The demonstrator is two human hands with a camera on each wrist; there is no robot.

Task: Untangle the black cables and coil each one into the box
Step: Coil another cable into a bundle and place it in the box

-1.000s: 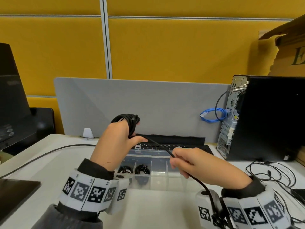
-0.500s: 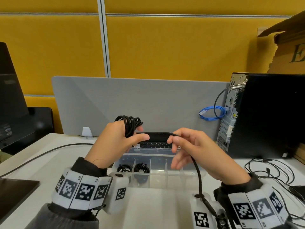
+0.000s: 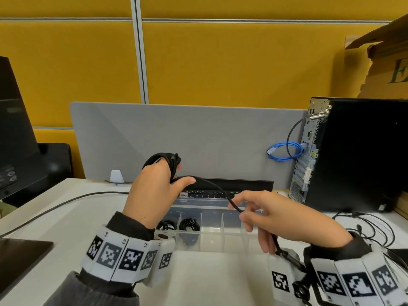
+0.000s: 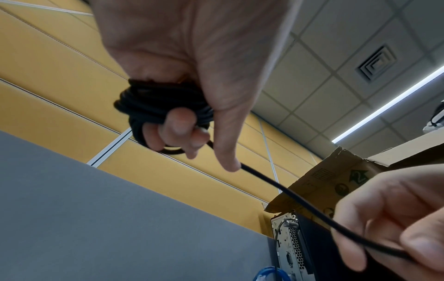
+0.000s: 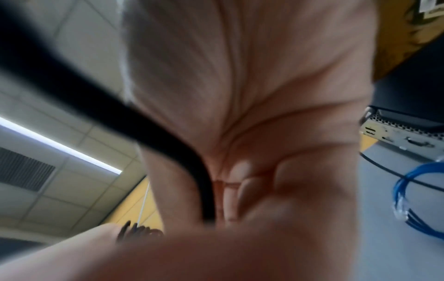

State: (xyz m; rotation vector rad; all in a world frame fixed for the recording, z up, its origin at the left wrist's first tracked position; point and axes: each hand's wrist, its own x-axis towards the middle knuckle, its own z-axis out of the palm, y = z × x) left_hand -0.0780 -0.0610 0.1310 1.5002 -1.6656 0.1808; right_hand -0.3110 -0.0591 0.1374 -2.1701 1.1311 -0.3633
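My left hand (image 3: 159,186) is raised above the desk with a black cable coil (image 3: 164,160) wound round its fingers (image 4: 177,129); the thumb presses the strand against them. The free strand (image 3: 218,192) runs down to the right into my right hand (image 3: 265,215), which pinches it between thumb and fingers (image 4: 360,224). In the right wrist view the cable (image 5: 168,144) crosses the palm. The rest of the cable drops past my right wrist. Below both hands stands the clear divided box (image 3: 220,237), with two coiled black cables (image 3: 189,225) in its left compartments.
A black keyboard (image 3: 220,191) lies behind the box, before a grey divider (image 3: 198,138). A black computer tower (image 3: 353,155) with a blue cable (image 3: 284,151) stands right, loose black wires (image 3: 364,226) beside it. A monitor (image 3: 13,129) and a cable (image 3: 55,204) are on the left.
My right hand moved from up beside the left hand down and to the right, drawing the strand out. The left hand kept the coil raised.
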